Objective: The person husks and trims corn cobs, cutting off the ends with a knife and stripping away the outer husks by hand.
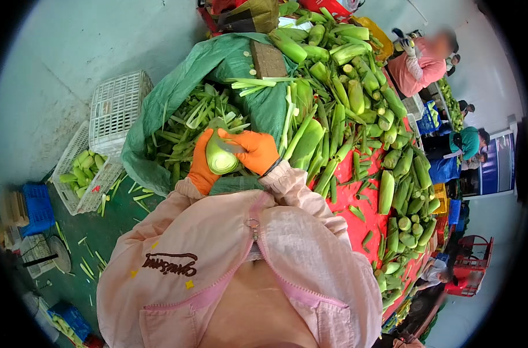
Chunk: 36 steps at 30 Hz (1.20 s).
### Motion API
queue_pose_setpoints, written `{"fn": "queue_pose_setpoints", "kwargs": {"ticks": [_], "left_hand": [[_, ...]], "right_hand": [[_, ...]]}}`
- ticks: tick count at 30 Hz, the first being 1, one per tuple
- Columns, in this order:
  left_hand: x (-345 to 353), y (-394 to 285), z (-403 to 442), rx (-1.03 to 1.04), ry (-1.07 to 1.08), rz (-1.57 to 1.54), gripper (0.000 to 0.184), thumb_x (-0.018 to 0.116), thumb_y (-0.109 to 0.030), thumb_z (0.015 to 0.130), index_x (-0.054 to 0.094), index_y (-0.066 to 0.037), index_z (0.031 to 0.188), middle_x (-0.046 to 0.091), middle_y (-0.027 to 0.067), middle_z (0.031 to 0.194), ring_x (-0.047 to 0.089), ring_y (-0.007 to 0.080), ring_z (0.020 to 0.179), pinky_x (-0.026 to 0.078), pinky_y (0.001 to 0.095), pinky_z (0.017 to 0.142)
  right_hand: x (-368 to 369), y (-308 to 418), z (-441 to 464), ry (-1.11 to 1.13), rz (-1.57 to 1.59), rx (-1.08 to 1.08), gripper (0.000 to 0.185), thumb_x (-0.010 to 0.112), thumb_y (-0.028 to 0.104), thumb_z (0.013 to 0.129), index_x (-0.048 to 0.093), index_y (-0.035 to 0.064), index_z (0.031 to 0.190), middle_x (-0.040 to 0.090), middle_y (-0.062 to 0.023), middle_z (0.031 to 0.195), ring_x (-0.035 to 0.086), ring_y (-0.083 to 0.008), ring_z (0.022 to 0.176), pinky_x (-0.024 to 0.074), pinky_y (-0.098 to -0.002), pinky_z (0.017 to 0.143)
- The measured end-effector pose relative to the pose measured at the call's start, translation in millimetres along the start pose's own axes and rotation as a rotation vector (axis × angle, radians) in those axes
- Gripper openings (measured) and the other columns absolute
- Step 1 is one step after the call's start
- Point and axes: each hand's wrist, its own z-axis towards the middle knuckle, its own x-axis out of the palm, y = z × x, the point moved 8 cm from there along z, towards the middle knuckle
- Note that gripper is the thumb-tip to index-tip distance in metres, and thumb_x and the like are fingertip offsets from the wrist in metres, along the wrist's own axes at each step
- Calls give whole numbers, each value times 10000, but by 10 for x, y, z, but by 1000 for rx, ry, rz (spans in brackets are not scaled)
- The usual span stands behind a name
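Head-worn fisheye view, forward and down, close above left hand [202,165] and right hand [256,152].

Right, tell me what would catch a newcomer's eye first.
At the centre, the orange-gloved left hand grips a green stalk, pale rings on its cut end, the right hand holding what looks like a blade against it. To the right, heaped green stalks cover a red surface. Beyond the hands lies a green sack of trimmings.

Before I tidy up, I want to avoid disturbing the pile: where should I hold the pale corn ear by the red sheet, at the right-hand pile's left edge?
Take the corn ear around its middle, probably best from picture-left: that long flank faces the red sheet, while the corn pile crowds its right.
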Motion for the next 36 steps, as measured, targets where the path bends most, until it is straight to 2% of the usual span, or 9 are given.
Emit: {"fn": "queue_pose_setpoints", "kwargs": {"ticks": [3,5,7,12,14,16,19,23,36], "left_hand": [[187,28,-94,-80,90,-186,484,493,-430,961,566,-40,1238,662,165,1089,653,346,987,571,447,815],[153,-63,-179,-41,5,204,537,479,-439,970,521,-30,1315,630,199,1173,639,374,1015,594,441,774],[324,-67,-271,-65,22,242,633,522,-460,943,444,-5,1377,549,222,1304,664,319,967,594,429,774],[770,-119,-521,-30,200,266,738,493,-490,947,267,-58,1502,358,252,1480,653,334,998,592,369,787],[973,-125,-538,17,217,257,750,486,-510,950,258,-61,1506,352,249,1485,653,327,997,588,369,796],[1066,-241,-476,227,-65,146,767,479,-572,943,311,-55,1484,426,220,1440,647,284,1002,579,353,802],[471,-413,-170,94,107,471,762,497,-610,926,402,-49,1432,543,168,1325,629,240,1035,547,346,854],[623,-714,-160,421,-228,1141,653,556,-543,931,516,-14,1312,628,67,1123,595,153,966,482,294,846],[645,-460,-81,414,-181,1152,476,623,-389,940,569,-32,1250,632,27,1064,566,106,897,469,264,786]], "right_hand": [[-67,94,150,18,-152,-57,249,712,218,837,723,156,1078,676,-117,823,646,-288,718,520,-381,641],[-300,-43,283,-263,-296,-167,156,680,182,843,730,117,976,679,-121,794,654,-286,726,525,-373,631],[-549,-498,457,-435,-437,54,166,652,231,881,720,91,937,671,-101,729,665,-249,685,530,-360,634],[-950,-1818,444,-786,690,815,415,588,456,934,697,55,947,641,-47,659,569,-187,519,528,-367,561],[-668,-1452,369,-577,869,1032,487,599,499,907,670,25,991,635,-67,677,499,-172,433,477,-328,440],[-258,-918,433,-144,793,840,504,646,507,866,666,17,982,634,-62,696,501,-156,423,464,-301,423],[418,-297,304,210,788,733,442,752,431,791,679,19,935,630,-44,693,531,-123,451,438,-259,432],[394,-429,255,160,766,779,380,785,338,766,680,-5,890,609,-37,660,525,-106,457,397,-244,426],[312,-655,93,198,634,805,235,718,168,719,683,-41,823,618,-78,658,540,-147,454,405,-261,429]]}}
